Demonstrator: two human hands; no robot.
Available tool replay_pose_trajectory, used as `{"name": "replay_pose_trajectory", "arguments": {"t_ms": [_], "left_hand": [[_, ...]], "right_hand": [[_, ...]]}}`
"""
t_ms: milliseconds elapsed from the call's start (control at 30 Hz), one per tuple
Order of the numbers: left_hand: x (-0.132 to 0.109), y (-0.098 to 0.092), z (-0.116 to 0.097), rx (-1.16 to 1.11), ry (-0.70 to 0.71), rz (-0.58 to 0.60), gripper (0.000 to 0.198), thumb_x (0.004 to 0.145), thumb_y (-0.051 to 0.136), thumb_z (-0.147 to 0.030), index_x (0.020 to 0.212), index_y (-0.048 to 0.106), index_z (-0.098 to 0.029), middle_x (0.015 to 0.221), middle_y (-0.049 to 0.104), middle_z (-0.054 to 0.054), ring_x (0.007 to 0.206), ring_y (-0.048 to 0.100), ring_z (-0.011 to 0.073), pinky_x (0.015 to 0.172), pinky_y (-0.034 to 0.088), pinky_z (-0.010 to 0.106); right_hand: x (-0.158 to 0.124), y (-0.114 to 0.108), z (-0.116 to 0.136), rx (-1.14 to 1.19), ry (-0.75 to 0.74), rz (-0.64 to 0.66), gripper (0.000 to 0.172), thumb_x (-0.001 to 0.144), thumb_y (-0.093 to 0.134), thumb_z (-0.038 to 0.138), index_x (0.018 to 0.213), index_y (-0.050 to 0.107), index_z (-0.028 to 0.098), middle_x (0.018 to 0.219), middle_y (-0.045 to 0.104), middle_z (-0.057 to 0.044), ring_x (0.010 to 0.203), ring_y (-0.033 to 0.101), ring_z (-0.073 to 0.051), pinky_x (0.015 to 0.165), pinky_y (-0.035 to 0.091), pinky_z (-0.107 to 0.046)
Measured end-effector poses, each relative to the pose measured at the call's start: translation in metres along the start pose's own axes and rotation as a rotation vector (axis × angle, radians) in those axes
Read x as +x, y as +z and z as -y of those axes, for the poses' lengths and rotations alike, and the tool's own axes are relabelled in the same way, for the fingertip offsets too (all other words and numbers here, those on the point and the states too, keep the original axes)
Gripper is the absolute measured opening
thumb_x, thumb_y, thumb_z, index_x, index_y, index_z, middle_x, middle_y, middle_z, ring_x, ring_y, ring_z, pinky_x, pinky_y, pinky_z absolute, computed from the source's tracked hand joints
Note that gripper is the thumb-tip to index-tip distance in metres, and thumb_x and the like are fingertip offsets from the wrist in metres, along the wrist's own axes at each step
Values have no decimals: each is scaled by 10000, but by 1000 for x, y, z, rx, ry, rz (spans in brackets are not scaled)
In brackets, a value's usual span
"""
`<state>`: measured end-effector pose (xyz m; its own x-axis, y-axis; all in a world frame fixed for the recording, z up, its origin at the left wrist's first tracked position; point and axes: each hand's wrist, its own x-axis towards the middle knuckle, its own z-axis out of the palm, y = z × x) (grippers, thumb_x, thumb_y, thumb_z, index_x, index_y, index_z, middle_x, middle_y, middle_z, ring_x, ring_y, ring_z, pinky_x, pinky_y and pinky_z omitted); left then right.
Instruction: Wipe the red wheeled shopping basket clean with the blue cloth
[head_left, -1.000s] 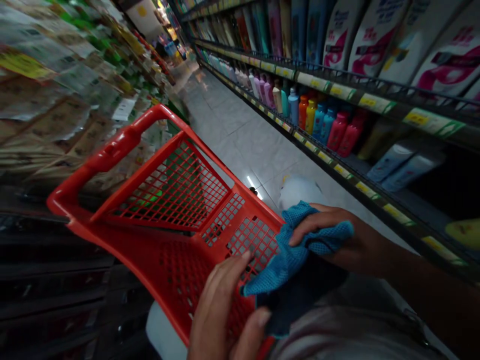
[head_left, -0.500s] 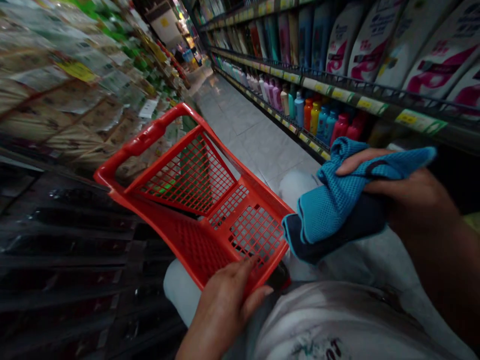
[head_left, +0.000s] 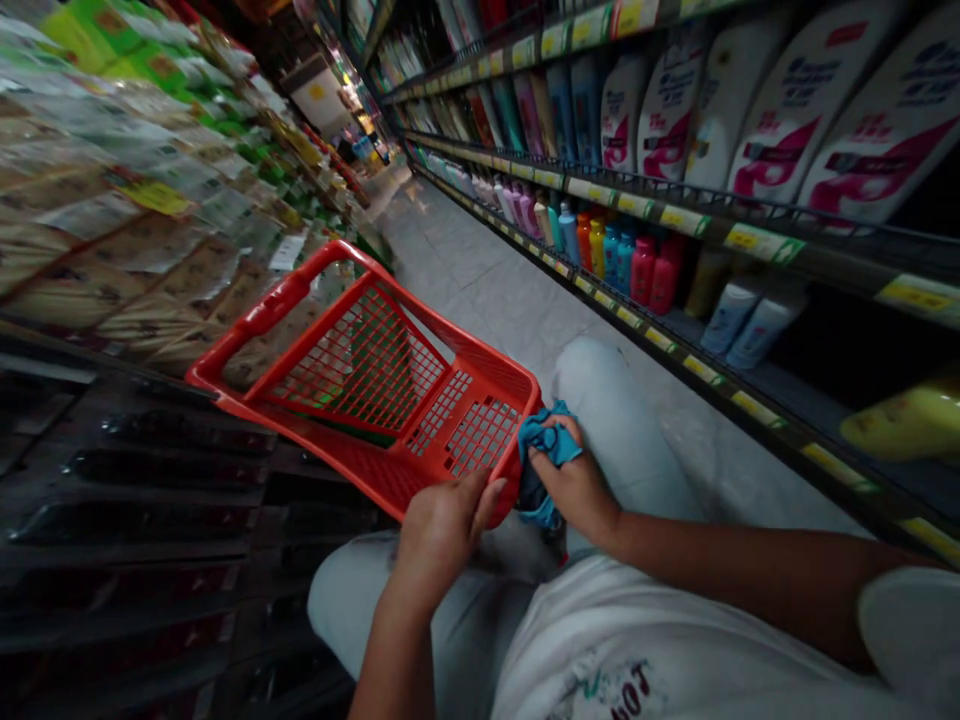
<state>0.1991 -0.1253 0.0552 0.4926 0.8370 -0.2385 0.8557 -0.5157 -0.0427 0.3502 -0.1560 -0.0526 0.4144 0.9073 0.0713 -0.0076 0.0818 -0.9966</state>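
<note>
A red plastic shopping basket [head_left: 360, 370] with mesh walls and a long handle rests across my lap, its far end pointing up the aisle. My left hand [head_left: 442, 530] grips its near rim. My right hand [head_left: 574, 480] is closed around a bunched teal mesh cloth [head_left: 551, 440] with a dark blue side, pressing it beside the basket's near corner. Most of the cloth is hidden by my fingers. The two hands are close together, with the cloth's lower edge showing between them.
Shelves of bottles and large white refill packs [head_left: 795, 130] line the right side, and stacked packets [head_left: 127, 240] fill the left. A tiled aisle floor [head_left: 480, 290] runs ahead. My light-trousered knee [head_left: 607, 420] and white shirt [head_left: 637, 650] lie below.
My right hand has come down and in from the right, and the cloth is now bunched tighter beside the basket. The basket sits slightly lower in view.
</note>
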Motion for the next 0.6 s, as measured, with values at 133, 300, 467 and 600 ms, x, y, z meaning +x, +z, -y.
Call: {"name": "replay_pose_trajectory", "arguments": {"t_ms": [133,300,467,600], "left_hand": [[25,-4,8,26,-22,-29,474,1046,275,-483,923,647,-215,801,750,55,744,711,186,611,380,266],[45,-6,23,49,-17,-74,472,1045,287,-466,913,660,-208,814,762,70,721,717,199,596,382,273],[45,2,45,25,60,-113,505,1041,290,-500,845,650,-205,706,727,54,634,699,190,551,374,269],[34,9,56,-25,165,-137,511,1040,304,-488,807,649,-192,619,679,50,545,661,180,527,403,272]], "right_hand": [[-17,33,-15,89,45,203,219,795,568,210,965,443,268,963,574,-13,930,600,-201,896,531,-359],[5,58,-38,184,146,152,253,734,519,141,954,463,254,931,583,-13,916,607,-203,901,526,-343],[78,47,-53,225,282,-122,115,722,489,194,817,473,256,768,567,16,744,569,-189,766,519,-315],[131,38,-50,260,308,-87,65,702,505,219,752,536,245,682,570,42,643,534,-162,663,489,-282]]}}
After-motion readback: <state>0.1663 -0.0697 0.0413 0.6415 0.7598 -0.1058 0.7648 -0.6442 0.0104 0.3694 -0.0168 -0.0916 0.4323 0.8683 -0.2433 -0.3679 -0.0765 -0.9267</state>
